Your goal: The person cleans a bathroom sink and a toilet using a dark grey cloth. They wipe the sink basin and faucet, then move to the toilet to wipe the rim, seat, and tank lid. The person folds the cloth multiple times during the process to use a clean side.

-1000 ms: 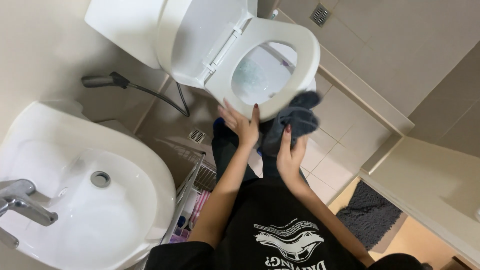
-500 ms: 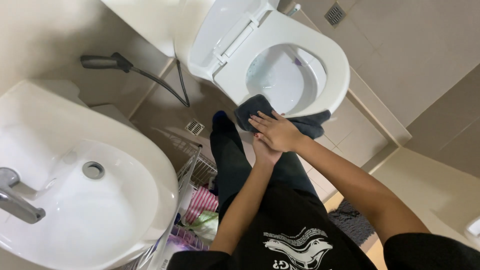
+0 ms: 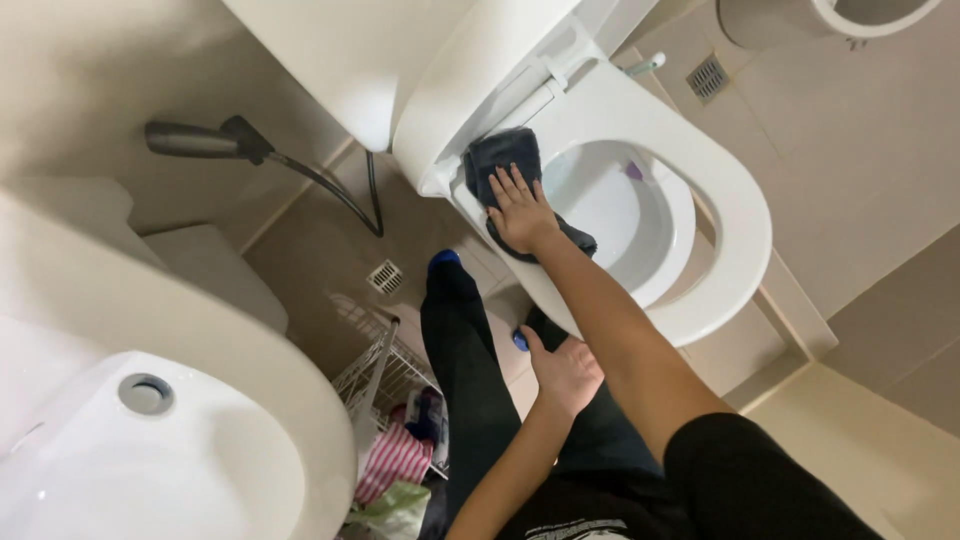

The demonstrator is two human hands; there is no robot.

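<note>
Right now the right hand (image 3: 520,212) lies flat, fingers spread and open, pressing a dark grey cloth (image 3: 503,160) against the white toilet seat (image 3: 735,215); it pins the cloth under the palm and does not close around it. The cloth sits at the rear left part of the seat, close to the hinge, with one end bunched up against the raised lid (image 3: 470,90) and the other end trailing out below the wrist toward the bowl (image 3: 610,215). The left hand (image 3: 565,375) rests loosely open on the person's own thigh, holding nothing, just beside the front edge of the seat. Dark trouser legs run down to a blue-toed foot (image 3: 443,262) on the tiled floor (image 3: 330,250) beside the toilet base. Farther left, a spray hose (image 3: 205,140) hangs on the wall, a wire basket (image 3: 385,385) with colourful items stands on the floor, and a white washbasin (image 3: 200,460) fills the lower left corner
</note>
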